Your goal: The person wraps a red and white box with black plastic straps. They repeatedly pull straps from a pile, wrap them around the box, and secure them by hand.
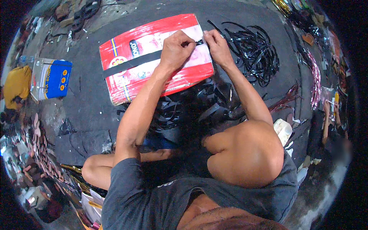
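Observation:
A red and white rectangular block [153, 80] with a glossy surface lies on the floor in front of me. Across its length runs a flat black strip [132, 63], passing beneath my left hand toward the right edge. My left hand [177, 49] is closed in a pinch on this strip, over the right part of the block. At the block's right edge my right hand [217, 46] is closed too, with fingertips on the strip's end. A short piece of the strip shows between both hands. What lies inside my fingers is mostly hidden.
A heap of loose black strips [257, 53] lies right of the block. A blue and white tin [57, 80] stands at left beside a yellow cloth-like bundle [18, 86]. Pink strips [315, 80] and a white container [283, 131] are at right. Flat pieces [40, 142] lie scattered at left.

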Motion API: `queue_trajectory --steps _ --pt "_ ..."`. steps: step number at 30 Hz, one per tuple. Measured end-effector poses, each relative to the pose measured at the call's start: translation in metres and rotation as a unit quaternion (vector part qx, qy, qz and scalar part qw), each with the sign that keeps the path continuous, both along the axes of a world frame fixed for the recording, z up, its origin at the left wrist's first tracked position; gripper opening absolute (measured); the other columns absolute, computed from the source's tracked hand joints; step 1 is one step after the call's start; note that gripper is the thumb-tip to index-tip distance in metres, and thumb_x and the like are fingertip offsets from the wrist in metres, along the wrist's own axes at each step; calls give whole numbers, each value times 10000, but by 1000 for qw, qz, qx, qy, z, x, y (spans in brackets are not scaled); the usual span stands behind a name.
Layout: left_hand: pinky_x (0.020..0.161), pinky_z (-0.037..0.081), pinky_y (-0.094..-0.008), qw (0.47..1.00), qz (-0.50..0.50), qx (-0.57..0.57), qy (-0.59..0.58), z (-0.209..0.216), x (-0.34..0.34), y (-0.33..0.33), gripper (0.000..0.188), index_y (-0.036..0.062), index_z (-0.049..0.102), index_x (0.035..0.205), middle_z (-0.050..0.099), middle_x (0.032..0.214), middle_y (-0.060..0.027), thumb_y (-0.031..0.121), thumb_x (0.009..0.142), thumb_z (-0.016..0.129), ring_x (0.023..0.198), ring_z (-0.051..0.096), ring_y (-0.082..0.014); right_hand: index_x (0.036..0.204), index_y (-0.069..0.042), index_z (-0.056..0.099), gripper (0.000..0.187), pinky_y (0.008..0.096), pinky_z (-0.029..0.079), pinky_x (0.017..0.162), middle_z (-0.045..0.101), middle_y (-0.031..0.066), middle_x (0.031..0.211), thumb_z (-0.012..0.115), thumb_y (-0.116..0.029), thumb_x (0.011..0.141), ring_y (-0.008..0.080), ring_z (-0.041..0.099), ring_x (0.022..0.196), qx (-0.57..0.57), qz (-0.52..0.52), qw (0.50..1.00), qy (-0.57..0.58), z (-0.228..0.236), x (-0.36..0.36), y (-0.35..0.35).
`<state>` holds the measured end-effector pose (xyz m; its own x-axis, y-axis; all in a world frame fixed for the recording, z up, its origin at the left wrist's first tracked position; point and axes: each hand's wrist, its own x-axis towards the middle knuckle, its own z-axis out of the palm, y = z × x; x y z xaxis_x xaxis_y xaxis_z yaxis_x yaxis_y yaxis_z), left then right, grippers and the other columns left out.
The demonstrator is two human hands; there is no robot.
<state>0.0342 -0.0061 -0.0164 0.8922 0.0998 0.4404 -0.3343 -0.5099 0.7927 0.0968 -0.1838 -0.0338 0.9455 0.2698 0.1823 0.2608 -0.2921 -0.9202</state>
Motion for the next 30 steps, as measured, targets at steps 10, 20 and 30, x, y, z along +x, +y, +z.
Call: queue_trajectory --steps 10,20,30 --pt "658 536 -323 998 -5 -30 -57 -4 9 -20 91 35 757 829 696 808 -84 120 806 782 717 685 -201 804 -117 575 286 243 318 455 523 -56 678 642 -304 1010 47 411 531 241 54 941 232 -21 -1 -10" --pt "650 535 -311 998 1 -4 -69 -7 9 -21 62 37 758 822 684 780 -75 88 794 780 698 673 -183 977 5 643 484 479 526 748 698 222 863 501 -455 1019 410 677 809 -191 -56 979 -41 27 24 11" --pt "657 547 -298 999 -4 -23 -35 -9 8 -19 62 42 772 836 705 806 -75 80 787 777 700 682 -167 958 30 684 327 520 519 855 703 287 980 632 -293 947 463 678 964 -202 -120 972 3 -29 41 2"
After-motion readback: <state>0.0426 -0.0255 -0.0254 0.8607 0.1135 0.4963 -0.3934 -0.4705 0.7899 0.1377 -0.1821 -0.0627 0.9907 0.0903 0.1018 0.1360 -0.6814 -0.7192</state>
